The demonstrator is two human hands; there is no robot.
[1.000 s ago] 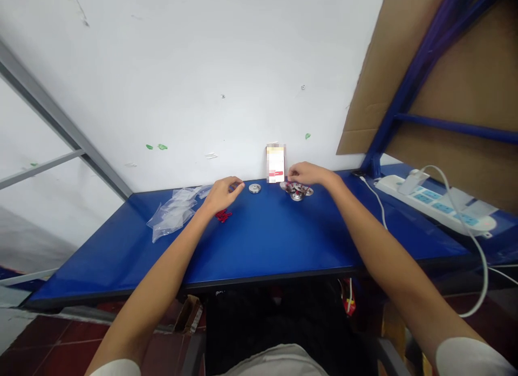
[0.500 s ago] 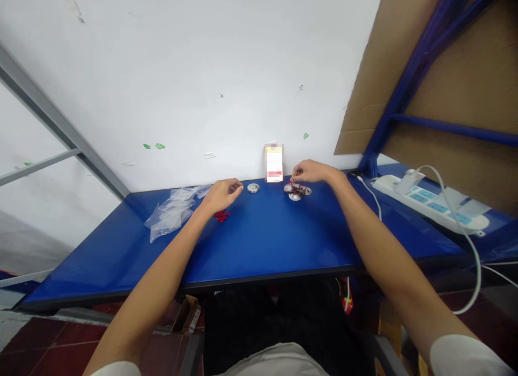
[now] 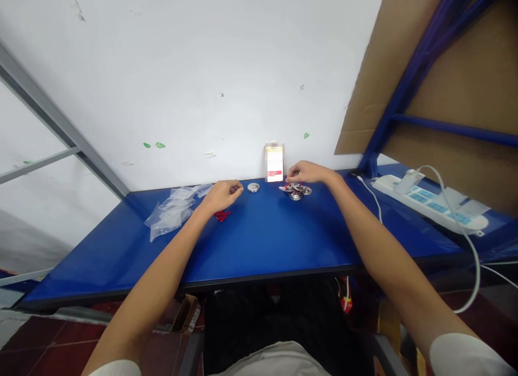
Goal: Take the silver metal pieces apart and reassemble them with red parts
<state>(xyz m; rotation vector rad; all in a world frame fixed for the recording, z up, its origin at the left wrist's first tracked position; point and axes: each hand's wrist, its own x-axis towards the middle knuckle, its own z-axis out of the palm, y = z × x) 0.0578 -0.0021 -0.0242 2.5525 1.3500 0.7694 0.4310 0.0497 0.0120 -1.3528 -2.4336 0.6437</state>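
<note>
At the back of the blue table, my right hand (image 3: 302,172) is closed in a pinch on a thin red cord at the pile's left edge. Below its fingers lies a pile of shiny round metal discs (image 3: 297,195) with red cords among them. My left hand (image 3: 225,195) hovers over the table, fingers half curled and thumb apart, with nothing visible in it. Just right of its fingertips rests a single round silver disc (image 3: 253,188). A small heap of red cords (image 3: 222,216) lies beside the left wrist.
Clear plastic bags (image 3: 172,211) lie left of my left forearm. A phone (image 3: 274,163) with a lit screen leans against the white wall. On the right are a white power strip (image 3: 433,202) and cables. A blue metal frame (image 3: 404,84) and cardboard stand behind it.
My right hand has shifted slightly left, and the discs under it have moved, one now reaching further left. The left hand has stayed in place.
</note>
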